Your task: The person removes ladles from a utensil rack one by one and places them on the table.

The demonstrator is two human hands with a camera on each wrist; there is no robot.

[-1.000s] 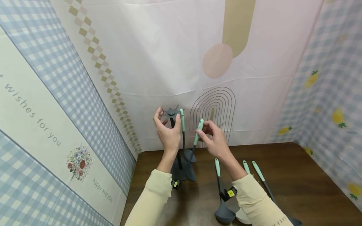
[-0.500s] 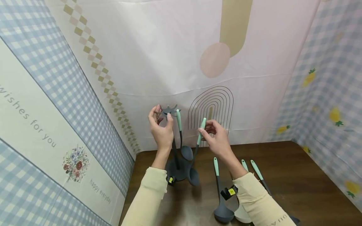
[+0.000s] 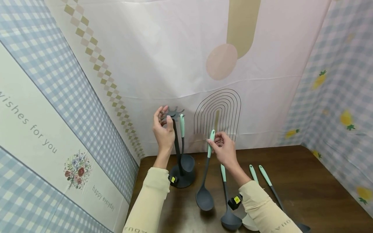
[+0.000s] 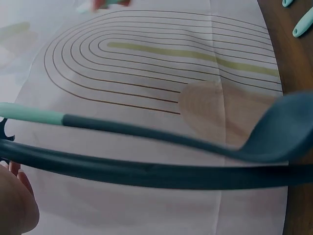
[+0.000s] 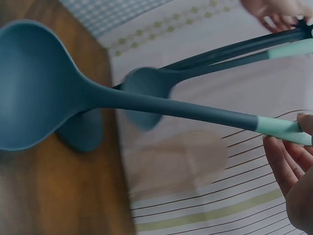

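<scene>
My right hand (image 3: 225, 149) pinches the mint-green handle of a dark grey cooking spoon (image 3: 205, 198). The spoon hangs bowl down, apart from the stand and in front of it to the right. A dark utensil stand (image 3: 177, 145) with a hooked top stands at the back left. My left hand (image 3: 163, 134) holds that hooked top with thumb and curled fingers; some fingertips are hidden behind it. On the stand's right side a second mint-handled utensil (image 3: 187, 162) hangs with its rounded bowl low. The right wrist view shows the held spoon's bowl (image 5: 34, 88) large and close.
A ladle (image 3: 231, 221) lies on the brown wooden table (image 3: 306, 174) at front right. Beside it are a pale-headed utensil (image 3: 250, 223) and another mint-handled one (image 3: 265, 174), both partly hidden by my right sleeve. A patterned cloth (image 3: 175, 64) hangs behind.
The held spoon has moved right and forward, away from the stand, and swung to show its bowl. The left hand stays at the stand's top, now slightly further left.
</scene>
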